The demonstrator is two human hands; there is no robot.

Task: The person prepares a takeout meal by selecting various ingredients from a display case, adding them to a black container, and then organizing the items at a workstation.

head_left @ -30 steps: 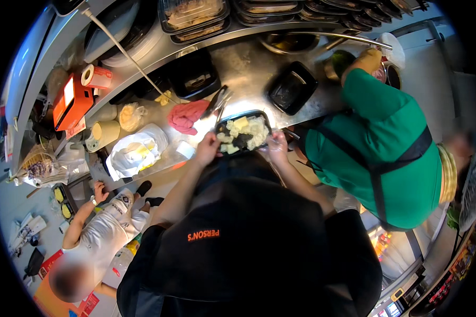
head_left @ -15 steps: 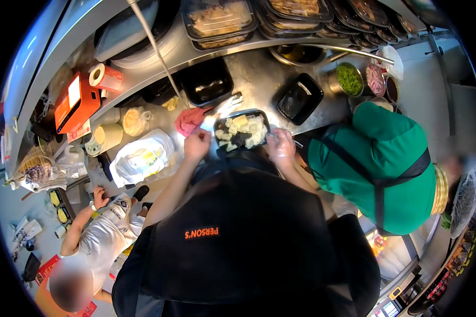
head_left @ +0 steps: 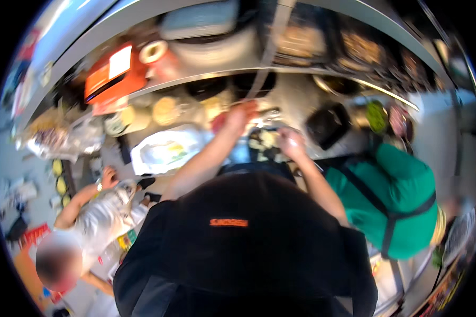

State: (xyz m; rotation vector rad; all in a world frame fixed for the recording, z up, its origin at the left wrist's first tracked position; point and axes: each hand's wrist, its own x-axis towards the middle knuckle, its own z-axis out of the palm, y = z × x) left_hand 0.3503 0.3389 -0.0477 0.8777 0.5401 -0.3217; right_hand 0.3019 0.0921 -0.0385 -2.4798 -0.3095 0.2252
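Observation:
A black tray of pale chopped food with dark pieces (head_left: 263, 141) lies on the steel counter in front of me. My left hand (head_left: 241, 117) reaches forward past the tray's left side, over a red cloth (head_left: 219, 122). Motion smears its fingers, so their grip cannot be read. Beside the tray's right rim is my right hand (head_left: 291, 142), in a clear plastic glove. Its fingers are curled in, and what they hold, if anything, is hidden. Shiny metal utensils (head_left: 269, 115) rest just beyond the tray, blurred.
Right of the tray stands an empty black container (head_left: 328, 126), then bowls of chopped greens (head_left: 376, 116) and pink slices (head_left: 399, 120). A co-worker in green (head_left: 391, 195) stands close on my right. At left are a white plastic bag (head_left: 166, 150) and an orange device (head_left: 116, 74).
The view has swung, shifting the scene rightward and blurring it. My left hand has moved forward from beside the tray to over the red cloth. My right hand stays by the tray's right rim.

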